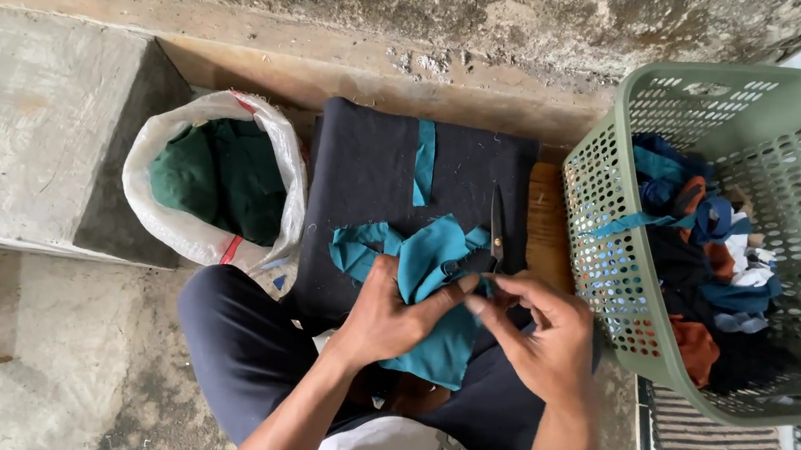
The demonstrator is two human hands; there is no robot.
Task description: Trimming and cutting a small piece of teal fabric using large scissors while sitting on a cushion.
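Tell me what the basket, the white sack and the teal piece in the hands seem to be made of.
Basket: probably moulded plastic, matt green, with regular holes in stiff walls.
Sack: seemingly woven plastic, white; the rolled rim looks slightly shiny.
Teal piece: soft cloth, matt, folding and creasing under the left hand and right hand.

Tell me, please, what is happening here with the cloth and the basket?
A seated person holds a piece of teal fabric in both hands over a dark cloth pad: the left hand grips the bunched cloth, and the right hand pinches its edge. Black scissors lie on the pad just beyond the fingers. A white sack of green cloth stands to one side, a green basket of mixed scraps to the other.
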